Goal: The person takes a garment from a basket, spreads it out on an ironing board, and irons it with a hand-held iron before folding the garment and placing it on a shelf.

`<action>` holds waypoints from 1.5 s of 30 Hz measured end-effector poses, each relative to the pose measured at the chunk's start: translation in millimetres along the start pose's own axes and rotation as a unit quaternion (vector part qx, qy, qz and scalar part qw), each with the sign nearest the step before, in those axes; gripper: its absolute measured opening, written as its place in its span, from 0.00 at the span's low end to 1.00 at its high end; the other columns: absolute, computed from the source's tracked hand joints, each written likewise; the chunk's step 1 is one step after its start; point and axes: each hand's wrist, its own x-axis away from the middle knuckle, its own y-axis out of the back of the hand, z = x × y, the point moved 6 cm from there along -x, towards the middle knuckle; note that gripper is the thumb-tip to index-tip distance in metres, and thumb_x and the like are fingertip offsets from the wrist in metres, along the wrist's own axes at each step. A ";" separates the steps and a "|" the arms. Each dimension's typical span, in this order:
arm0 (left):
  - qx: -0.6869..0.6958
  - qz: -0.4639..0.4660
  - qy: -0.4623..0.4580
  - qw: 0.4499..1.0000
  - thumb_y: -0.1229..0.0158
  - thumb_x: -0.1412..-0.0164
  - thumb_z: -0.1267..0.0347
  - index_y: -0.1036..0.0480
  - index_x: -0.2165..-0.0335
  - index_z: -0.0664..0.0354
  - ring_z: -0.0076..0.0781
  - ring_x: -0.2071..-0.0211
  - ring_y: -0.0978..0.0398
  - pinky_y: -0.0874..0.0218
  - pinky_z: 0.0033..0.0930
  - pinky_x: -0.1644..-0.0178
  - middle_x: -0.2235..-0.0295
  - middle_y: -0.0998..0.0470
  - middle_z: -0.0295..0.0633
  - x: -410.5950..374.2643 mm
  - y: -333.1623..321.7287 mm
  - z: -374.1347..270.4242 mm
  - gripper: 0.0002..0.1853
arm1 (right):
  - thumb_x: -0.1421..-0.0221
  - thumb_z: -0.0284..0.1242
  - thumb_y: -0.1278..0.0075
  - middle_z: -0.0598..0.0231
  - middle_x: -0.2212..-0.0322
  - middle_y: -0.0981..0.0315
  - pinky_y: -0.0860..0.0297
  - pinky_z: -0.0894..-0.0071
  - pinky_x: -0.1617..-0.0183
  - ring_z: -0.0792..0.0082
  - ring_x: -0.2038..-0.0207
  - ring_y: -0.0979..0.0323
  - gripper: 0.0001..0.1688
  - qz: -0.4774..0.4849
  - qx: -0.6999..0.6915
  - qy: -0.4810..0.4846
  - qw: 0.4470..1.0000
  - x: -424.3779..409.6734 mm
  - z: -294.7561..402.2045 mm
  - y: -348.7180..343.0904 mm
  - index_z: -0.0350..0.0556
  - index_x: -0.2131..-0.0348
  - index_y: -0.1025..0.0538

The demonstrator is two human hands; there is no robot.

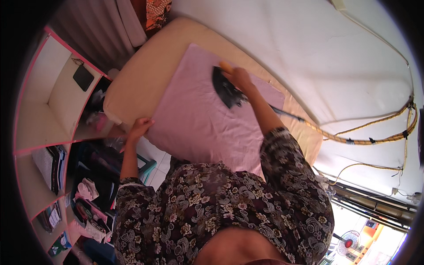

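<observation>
A pink cloth (pixel 185 109) lies spread over a padded ironing surface with a tan cover (pixel 142 79). My right hand (pixel 241 79) grips the orange handle of a black clothes iron (pixel 225 87), which rests on or just over the upper part of the cloth; its soleplate is hidden. Wrinkles run across the cloth below and right of the iron. At the cloth's left edge, my left hand (pixel 143 127) pinches the fabric between thumb and fingers.
The iron's yellow-wrapped cord (pixel 328 135) runs right to the white wall (pixel 331 82). Pink-edged shelves (pixel 43 132) with books and a black pouch (pixel 83 78) stand at left. A green stool (pixel 149 167) is below my left hand. A fan (pixel 348 243) shows at lower right.
</observation>
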 end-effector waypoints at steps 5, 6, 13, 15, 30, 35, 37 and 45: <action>0.008 -0.025 -0.042 0.999 0.47 0.48 0.62 0.27 0.74 0.64 0.18 0.81 0.35 0.43 0.21 0.76 0.81 0.31 0.31 1.1 -8.3 -13.6 0.14 | 0.56 0.48 0.52 0.48 0.77 0.27 0.31 0.61 0.66 0.55 0.72 0.27 0.27 0.063 -0.054 0.057 0.995 -35.0 118.0 -18.1 0.37 0.76 0.25; 0.004 -0.002 -0.013 1.000 0.47 0.47 0.62 0.27 0.74 0.64 0.19 0.80 0.34 0.41 0.21 0.74 0.80 0.29 0.32 0.6 -8.4 -15.4 0.14 | 0.55 0.46 0.52 0.50 0.76 0.27 0.31 0.61 0.66 0.56 0.71 0.27 0.25 0.045 -0.029 0.090 0.994 -20.7 142.2 -24.4 0.38 0.75 0.25; 0.133 -0.152 -0.281 0.938 0.58 0.40 0.61 0.34 0.55 0.63 0.33 0.55 0.33 0.46 0.33 0.50 0.59 0.29 0.46 -66.5 14.9 -120.8 0.19 | 0.53 0.37 0.53 0.53 0.74 0.27 0.32 0.62 0.64 0.57 0.68 0.28 0.16 0.060 -0.043 0.117 0.990 58.2 154.7 -59.9 0.42 0.72 0.27; -0.223 -0.153 -0.303 0.914 0.61 0.39 0.60 0.40 0.50 0.59 0.35 0.47 0.44 0.56 0.40 0.45 0.50 0.38 0.44 -91.1 -31.2 -132.8 0.22 | 0.53 0.36 0.52 0.52 0.75 0.28 0.32 0.61 0.64 0.55 0.69 0.28 0.15 0.020 -0.038 0.080 0.996 62.2 118.6 -53.3 0.41 0.72 0.27; -0.467 -0.158 -0.340 0.801 0.59 0.43 0.68 0.44 0.48 0.57 0.36 0.45 0.48 0.59 0.42 0.43 0.46 0.44 0.40 -113.4 -25.8 -91.0 0.22 | 0.55 0.45 0.53 0.50 0.75 0.26 0.31 0.60 0.68 0.59 0.71 0.26 0.23 -0.078 -0.024 -0.562 0.823 311.3 -311.6 10.2 0.40 0.74 0.24; -0.321 -0.162 -0.188 0.914 0.49 0.48 0.72 0.35 0.57 0.64 0.38 0.59 0.32 0.41 0.31 0.54 0.60 0.30 0.46 -137.3 12.4 -64.7 0.17 | 0.54 0.41 0.54 0.52 0.66 0.29 0.33 0.59 0.61 0.53 0.62 0.30 0.24 -0.283 0.249 -0.314 0.871 288.6 -237.8 27.4 0.47 0.58 0.32; -0.224 -0.120 -0.121 0.960 0.47 0.48 0.71 0.35 0.57 0.67 0.37 0.61 0.30 0.40 0.32 0.56 0.62 0.28 0.45 -150.2 14.8 -49.0 0.18 | 0.54 0.39 0.54 0.48 0.65 0.31 0.34 0.60 0.59 0.54 0.59 0.32 0.21 -0.135 -0.005 -0.488 0.862 267.7 -231.9 -34.6 0.45 0.62 0.31; 0.110 0.076 0.097 0.986 0.47 0.46 0.66 0.38 0.56 0.68 0.40 0.56 0.34 0.42 0.40 0.50 0.57 0.32 0.48 -196.5 13.4 -26.5 0.22 | 0.60 0.37 0.48 0.52 0.60 0.32 0.41 0.57 0.51 0.58 0.55 0.34 0.27 -0.074 -0.287 -0.562 0.772 236.8 -203.7 -138.7 0.42 0.60 0.31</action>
